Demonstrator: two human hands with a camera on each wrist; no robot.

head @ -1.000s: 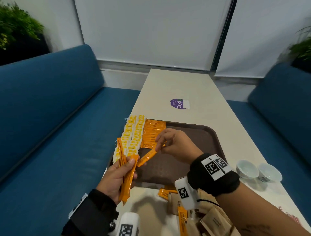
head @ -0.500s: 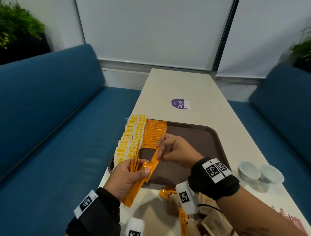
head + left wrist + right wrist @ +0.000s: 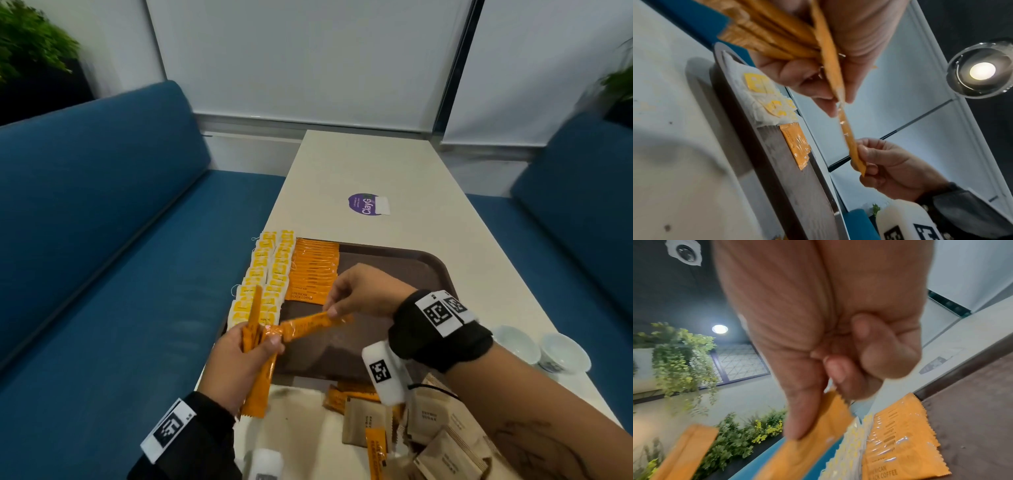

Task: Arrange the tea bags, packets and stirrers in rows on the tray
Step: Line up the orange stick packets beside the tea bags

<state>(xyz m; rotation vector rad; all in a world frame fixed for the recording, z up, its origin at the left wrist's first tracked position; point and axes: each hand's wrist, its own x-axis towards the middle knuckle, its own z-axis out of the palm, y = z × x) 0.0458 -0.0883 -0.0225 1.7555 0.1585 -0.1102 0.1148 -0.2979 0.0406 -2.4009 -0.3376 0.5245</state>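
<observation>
A brown tray (image 3: pixel 404 263) lies on the pale table, with two rows of yellow tea bags (image 3: pixel 263 274) along its left side and a row of orange coffee packets (image 3: pixel 313 270) beside them. My left hand (image 3: pixel 239 356) grips a bundle of orange packets (image 3: pixel 257 387) over the tray's near left corner. My right hand (image 3: pixel 356 294) pinches the far end of one orange packet (image 3: pixel 308 325) that still reaches into the left hand's bundle. The same packet (image 3: pixel 849 139) runs between both hands in the left wrist view, and in the right wrist view my fingers pinch the packet (image 3: pixel 813 439).
Loose brown sachets (image 3: pixel 442 438) and orange packets (image 3: pixel 375 448) lie heaped on the table in front of the tray. Two small white cups (image 3: pixel 541 346) stand at the right edge. A purple sticker (image 3: pixel 366 204) marks the table beyond the tray. Blue benches flank both sides.
The left hand has lowered and tilted its bundle toward the tray. The right hand has drawn one packet out sideways to the right, so it now lies nearly level between the hands.
</observation>
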